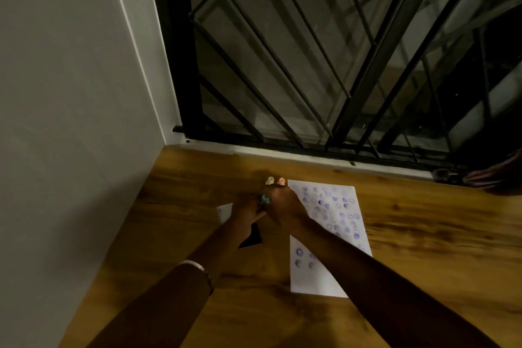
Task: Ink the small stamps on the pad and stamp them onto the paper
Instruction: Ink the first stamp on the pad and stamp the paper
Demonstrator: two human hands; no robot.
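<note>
A white sheet of paper [324, 234] lies on the wooden table, covered with several purple stamp prints. Just left of its far corner my two hands meet. My left hand [244, 210] and my right hand [284, 203] are pressed together around a small teal stamp [265, 199]. A cream stamp [270, 180] and a pink stamp [280, 181] stand just beyond my fingers. A dark ink pad [252, 239] lies under my left forearm, mostly hidden. Which hand actually grips the teal stamp is unclear in the dim, blurred picture.
A white slip of paper [224, 212] peeks out left of my left hand. A grey wall closes the left side. A barred black window runs along the table's [423, 234] far edge. A dark brown object [497, 178] sits at the far right.
</note>
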